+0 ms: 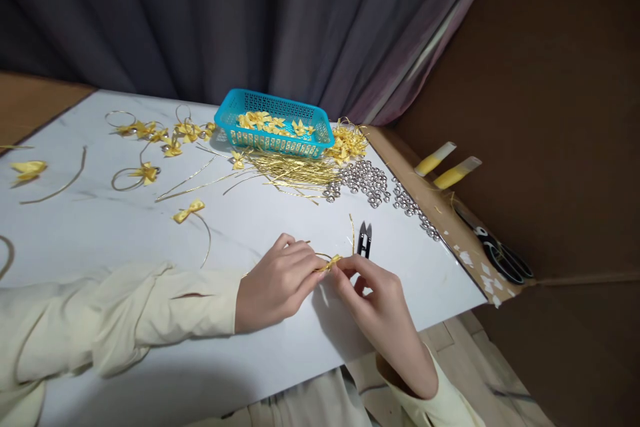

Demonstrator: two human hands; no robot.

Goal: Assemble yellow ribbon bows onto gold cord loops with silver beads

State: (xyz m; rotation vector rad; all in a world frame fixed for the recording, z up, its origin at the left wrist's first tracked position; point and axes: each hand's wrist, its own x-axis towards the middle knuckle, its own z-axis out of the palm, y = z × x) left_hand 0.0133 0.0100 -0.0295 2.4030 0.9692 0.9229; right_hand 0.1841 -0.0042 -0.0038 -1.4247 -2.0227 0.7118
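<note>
Near the front of the white table, my left hand (283, 280) and my right hand (373, 290) meet at the fingertips. Between them is a small yellow ribbon bow (332, 263) with gold cord running from it. The left thumb and fingers pinch the cord at the bow's left side. On the right, thumb and forefinger close on the bow's other end, covering part of it. Black thread snips (365, 240) lie just beyond my right hand, beside a short piece of gold cord (352, 230). Another yellow bow with a cord tail (189, 211) rests left of my hands.
A blue plastic basket (275, 145) holds yellow bows at the back. Before it lie gold cords (295, 170) and silver bells or beads (365, 180). Finished-looking bow loops (145, 175) are at left. Scissors (497, 253) and two yellow-filled tubes (435, 159) sit along the right edge.
</note>
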